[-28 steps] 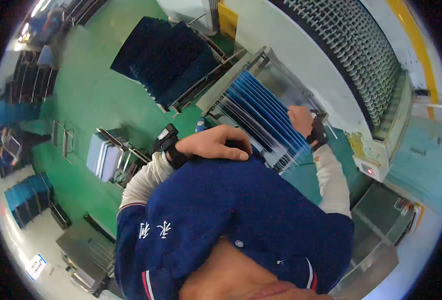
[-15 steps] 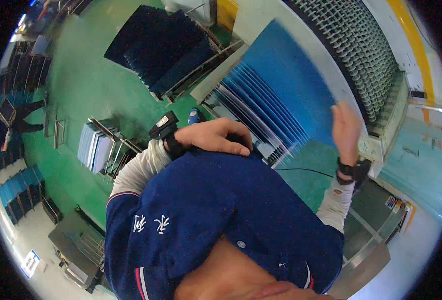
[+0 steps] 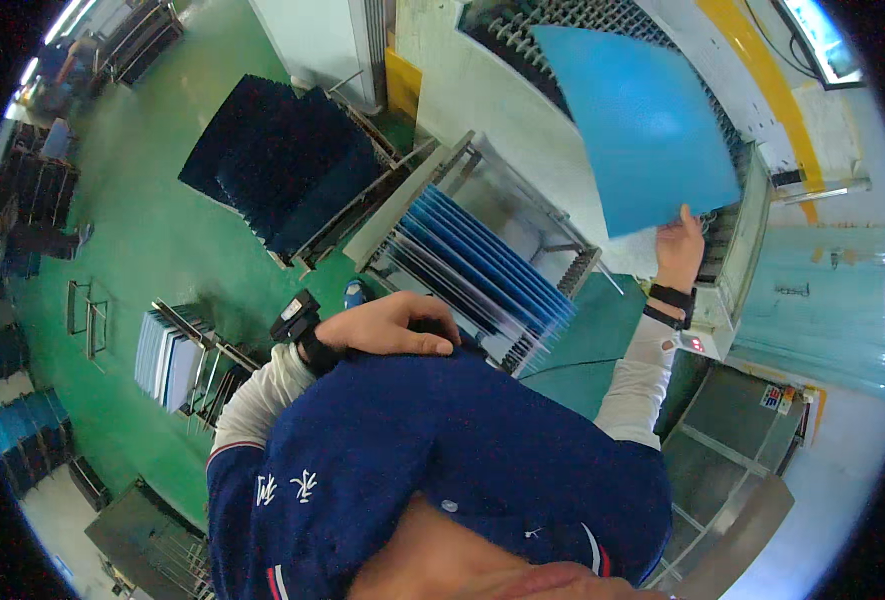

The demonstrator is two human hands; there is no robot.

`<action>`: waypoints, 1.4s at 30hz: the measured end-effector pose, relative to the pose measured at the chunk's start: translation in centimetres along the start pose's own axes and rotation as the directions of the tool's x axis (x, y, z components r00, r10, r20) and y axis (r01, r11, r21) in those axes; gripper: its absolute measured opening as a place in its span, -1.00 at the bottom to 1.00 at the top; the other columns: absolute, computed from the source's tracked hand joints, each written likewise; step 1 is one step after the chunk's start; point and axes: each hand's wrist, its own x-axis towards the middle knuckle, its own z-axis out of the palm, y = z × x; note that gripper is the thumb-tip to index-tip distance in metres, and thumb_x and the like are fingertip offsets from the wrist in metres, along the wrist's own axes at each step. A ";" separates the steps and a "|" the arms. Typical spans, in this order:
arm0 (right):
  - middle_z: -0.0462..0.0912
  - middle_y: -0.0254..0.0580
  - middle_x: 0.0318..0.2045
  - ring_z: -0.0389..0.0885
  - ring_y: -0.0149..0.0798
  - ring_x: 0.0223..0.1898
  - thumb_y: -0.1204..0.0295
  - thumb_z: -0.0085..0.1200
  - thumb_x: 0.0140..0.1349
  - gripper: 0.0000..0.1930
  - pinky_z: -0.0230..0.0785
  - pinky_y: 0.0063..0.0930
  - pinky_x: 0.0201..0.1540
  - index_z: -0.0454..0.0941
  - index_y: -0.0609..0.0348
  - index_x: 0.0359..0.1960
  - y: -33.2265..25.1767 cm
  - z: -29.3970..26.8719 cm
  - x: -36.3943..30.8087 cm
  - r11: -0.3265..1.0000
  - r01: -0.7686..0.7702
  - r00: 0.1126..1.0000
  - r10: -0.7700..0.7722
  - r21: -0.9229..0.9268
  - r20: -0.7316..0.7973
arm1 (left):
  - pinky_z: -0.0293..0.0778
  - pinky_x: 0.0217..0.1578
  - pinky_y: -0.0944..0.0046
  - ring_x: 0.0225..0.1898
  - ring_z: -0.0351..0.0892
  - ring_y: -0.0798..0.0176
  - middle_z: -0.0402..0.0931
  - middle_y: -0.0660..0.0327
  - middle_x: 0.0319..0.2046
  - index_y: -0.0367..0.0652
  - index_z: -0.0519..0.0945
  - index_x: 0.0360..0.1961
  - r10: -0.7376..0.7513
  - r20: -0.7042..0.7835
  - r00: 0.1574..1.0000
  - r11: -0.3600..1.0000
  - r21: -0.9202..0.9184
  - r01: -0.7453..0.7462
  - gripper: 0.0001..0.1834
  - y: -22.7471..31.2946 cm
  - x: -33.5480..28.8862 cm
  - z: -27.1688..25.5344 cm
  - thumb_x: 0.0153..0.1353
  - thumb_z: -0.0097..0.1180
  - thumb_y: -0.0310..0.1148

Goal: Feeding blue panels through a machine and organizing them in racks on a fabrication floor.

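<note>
A light-blue flat sheet (image 3: 643,130) extends over the roller conveyor (image 3: 513,40), hiding much of its rollers; whether it rests fully on them I cannot tell. My right hand (image 3: 679,252) grips the sheet at its near corner edge, fingertips on top. In front of my body, my left hand (image 3: 403,325) hangs with loosely bent fingers, thumb apart, nothing visible in it. Just beyond it stands a metal rack (image 3: 588,265) with several blue sheets (image 3: 493,270) upright in slots.
Another rack of dark sheets (image 3: 283,165) stands at the far left. A smaller rack holds pale sheets (image 3: 163,360) on the green floor (image 3: 143,260). A grey metal cabinet (image 3: 738,420) is at my right. Another person (image 3: 38,240) is at the left edge.
The blue sheet has moved from above the slotted rack, farther and to the right, over the conveyor. My right hand now grips its near edge. My left hand stays by my body.
</note>
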 end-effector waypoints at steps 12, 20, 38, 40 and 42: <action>0.55 0.08 -0.10 0.52 -0.10 -0.03 0.53 0.00 0.35 -0.83 0.50 -0.27 0.08 0.41 0.45 -0.15 6.1 -1.1 14.4 0.972 -0.127 0.982 0.152 0.200 -0.115 | 0.42 0.02 0.24 -0.06 0.54 0.23 0.60 0.14 -0.19 -0.28 0.60 -0.09 -0.029 -0.119 0.993 1.000 -0.013 0.027 -0.63 0.3 0.4 -0.5 0.28 0.20 -0.17; 0.59 0.07 0.05 0.60 -0.17 0.03 0.47 -0.11 0.42 -0.66 0.49 -0.50 -0.01 0.40 0.51 0.10 4.9 3.8 17.1 0.967 -0.115 0.983 0.143 -0.229 0.113 | 0.42 0.01 0.23 -0.06 0.55 0.22 0.60 0.12 -0.17 -0.29 0.61 -0.11 -0.073 -0.170 0.983 0.996 -0.072 0.062 -0.64 0.2 0.6 -0.4 0.27 0.21 -0.18; 0.68 -0.13 -0.15 0.63 -0.37 -0.22 0.28 0.04 0.38 -0.70 0.47 -0.52 -0.18 0.56 0.26 -0.04 11.0 10.9 4.1 0.687 -0.035 0.785 0.469 -0.726 0.405 | 0.45 -0.05 0.21 -0.09 0.56 0.22 0.59 0.12 -0.19 -0.30 0.58 -0.10 -0.086 -0.198 0.976 0.995 -0.059 0.076 -0.59 -0.3 1.3 0.0 0.29 0.18 -0.12; 0.69 -0.21 -0.19 0.63 -0.39 -0.20 0.26 0.10 0.34 -0.69 0.47 -0.51 -0.16 0.58 0.22 -0.04 15.4 8.1 1.8 0.569 -0.052 0.664 0.633 -0.821 0.397 | 0.46 -0.08 0.22 -0.11 0.56 0.22 0.59 0.12 -0.21 -0.30 0.58 -0.10 -0.116 -0.177 0.977 0.990 -0.100 0.099 -0.59 -0.1 1.5 -0.3 0.29 0.18 -0.12; 0.71 -0.14 -0.27 0.65 -0.28 -0.25 0.22 0.14 0.28 -0.66 0.47 -0.41 -0.17 0.60 0.24 -0.07 20.4 3.2 0.0 0.467 0.258 0.628 0.584 -0.846 0.514 | 0.47 -0.10 0.22 -0.13 0.56 0.24 0.59 0.13 -0.22 -0.32 0.58 -0.11 -0.064 -0.174 0.983 0.997 -0.043 0.058 -0.58 -0.3 1.6 -0.4 0.28 0.19 -0.12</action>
